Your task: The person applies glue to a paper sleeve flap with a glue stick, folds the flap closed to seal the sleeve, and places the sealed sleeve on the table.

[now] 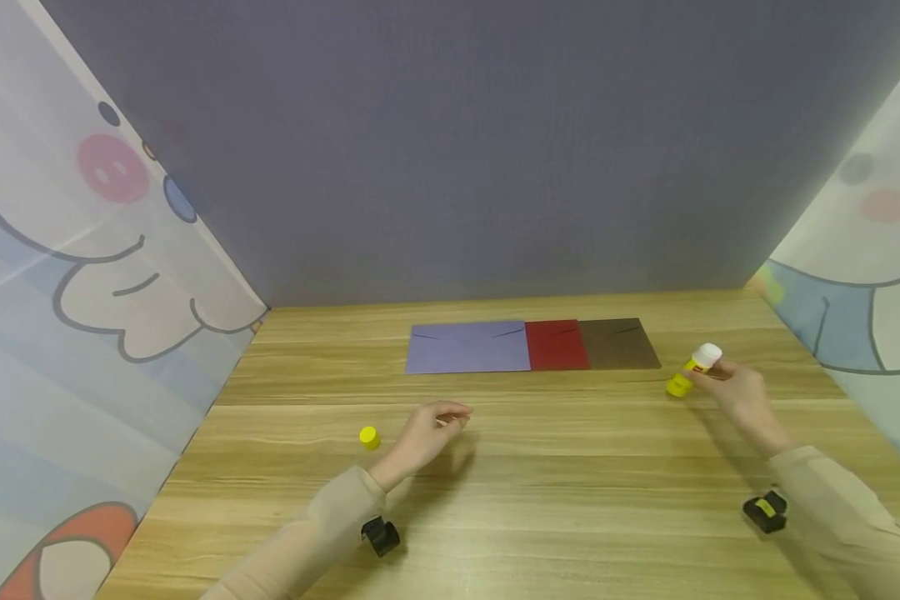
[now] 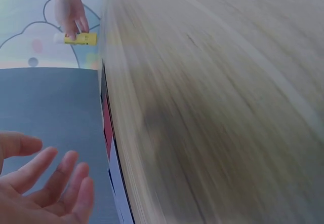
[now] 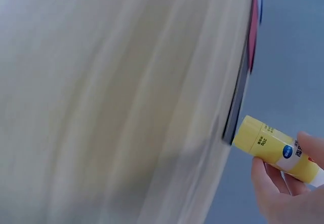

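My right hand (image 1: pixel 746 400) pinches a yellow glue stick (image 1: pixel 679 384) near the table's right side. The stick tilts, its white end up and its yellow base towards the table; printed label and base show in the right wrist view (image 3: pixel 276 148). My left hand (image 1: pixel 423 435) hovers above the table with loosely bent fingers and nothing in its grasp; the left wrist view shows its spread fingers (image 2: pixel 61 178). Beside it, to the left, a small yellow cap (image 1: pixel 370 437) sits on the wood.
Lavender (image 1: pixel 468 350), red (image 1: pixel 558 346) and brown (image 1: pixel 618 344) envelopes lie in an overlapping row towards the back of the wooden table (image 1: pixel 540 517). A grey panel (image 1: pixel 495 167) rises behind, with cartoon-printed sheets (image 1: pixel 37 333) on both sides.
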Motion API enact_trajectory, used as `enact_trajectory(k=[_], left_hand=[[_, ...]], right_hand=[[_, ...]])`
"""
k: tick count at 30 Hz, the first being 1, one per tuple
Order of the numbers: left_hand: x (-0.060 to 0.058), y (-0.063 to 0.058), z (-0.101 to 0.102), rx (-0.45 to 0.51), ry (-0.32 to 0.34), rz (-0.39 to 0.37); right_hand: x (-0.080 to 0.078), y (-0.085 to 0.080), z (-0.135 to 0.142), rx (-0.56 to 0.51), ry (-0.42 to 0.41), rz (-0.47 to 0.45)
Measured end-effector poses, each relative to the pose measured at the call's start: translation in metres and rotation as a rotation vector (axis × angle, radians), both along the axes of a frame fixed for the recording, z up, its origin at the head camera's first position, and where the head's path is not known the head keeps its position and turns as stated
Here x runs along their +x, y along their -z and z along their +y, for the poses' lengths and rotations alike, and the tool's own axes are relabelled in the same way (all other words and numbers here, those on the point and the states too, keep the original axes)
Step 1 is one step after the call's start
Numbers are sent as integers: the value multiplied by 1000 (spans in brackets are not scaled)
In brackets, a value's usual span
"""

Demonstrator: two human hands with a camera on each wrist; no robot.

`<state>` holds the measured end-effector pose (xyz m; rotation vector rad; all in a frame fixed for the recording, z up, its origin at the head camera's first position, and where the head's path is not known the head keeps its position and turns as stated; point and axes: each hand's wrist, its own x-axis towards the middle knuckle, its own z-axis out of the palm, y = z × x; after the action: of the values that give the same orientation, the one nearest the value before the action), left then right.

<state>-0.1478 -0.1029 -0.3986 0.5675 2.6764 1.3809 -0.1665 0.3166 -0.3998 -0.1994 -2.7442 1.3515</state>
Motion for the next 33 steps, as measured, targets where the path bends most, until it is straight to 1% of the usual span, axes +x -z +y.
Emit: enact_trajectory(k=[5,8,10,12,15,17,19,21,22,23,25,26,28,29,30,33], left_hand=[[-1,0,2,39,14,-60],[-2,-1,4,70,15,-94],[-3,-2,6,98,13,-111],[-3,-2,9,133,8,-135],[-2,-3,13,227,2,-196],[-2,-4,17,305,-8,-247],[-1,-5,21,389,-15,-298],[0,-6,26,454,-26,-333],[1,-7,28,477,-30,-345],[1,-8,30,497,-33,-355],[3,-8,36,532,-33,-375],[4,-9,38,544,-32,-382],[6,-9,43,566,-32,-396],[7,-9,45,580,-29,-401],[8,-10,47,588,-29,-404],[13,-12,53,611,-38,-397]], right_hand=[[1,-8,-13,-127,-62,-28],[-1,-9,-22,-198,-100,-29],[-6,-4,-26,-272,-104,-27],[-10,1,-30,-330,-132,-28],[-20,17,-34,-417,-143,-16],[-25,27,-38,-431,-180,-6],[-31,39,-42,-446,-174,7],[-34,47,-49,-441,-186,14],[-34,47,-53,-445,-206,10],[-28,41,-59,-488,-227,12],[-27,41,-69,-529,-246,-2],[-25,39,-74,-559,-266,-19],[-23,39,-83,-613,-272,-65],[-23,41,-88,-637,-265,-78],[-28,51,-90,-618,-239,-94],[-27,57,-102,-650,-234,-114]])
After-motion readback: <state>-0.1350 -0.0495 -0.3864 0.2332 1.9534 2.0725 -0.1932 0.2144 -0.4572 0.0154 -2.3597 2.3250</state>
